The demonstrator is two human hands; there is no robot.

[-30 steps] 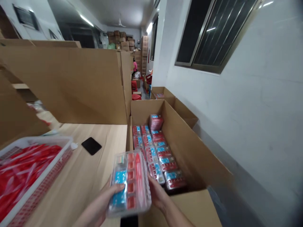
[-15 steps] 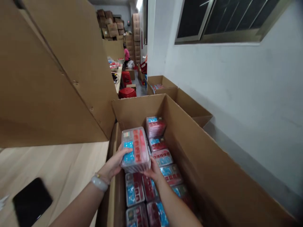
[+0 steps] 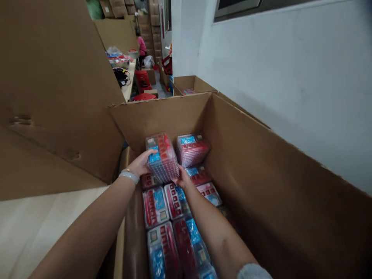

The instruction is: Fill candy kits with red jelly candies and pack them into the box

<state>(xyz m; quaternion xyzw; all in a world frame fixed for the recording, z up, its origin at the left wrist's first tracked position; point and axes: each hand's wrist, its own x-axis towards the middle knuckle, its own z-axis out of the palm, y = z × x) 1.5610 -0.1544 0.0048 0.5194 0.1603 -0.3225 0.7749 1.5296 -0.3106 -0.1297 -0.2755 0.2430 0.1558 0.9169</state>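
Note:
Between both hands is a stack of clear plastic packs with red pieces and a blue packet inside. My left hand grips its left side, thumb over the top. My right hand holds the lower right side, with the fingers partly hidden beneath. The stack is tilted, inside a large cardboard box near its far left corner. Below it, more packs of the same kind lie in rows. To its right stands another tall stack of packs against the far wall of the box.
A big cardboard panel rises on the left above a pale wooden tabletop. Another open box stands beyond, by the white wall. Farther back are red stools, a cluttered table and a person in pink.
Both hands have carried the stack of packs forward and lower, into the far left part of the box. The head view has tipped downward, and the phone on the tabletop has left view.

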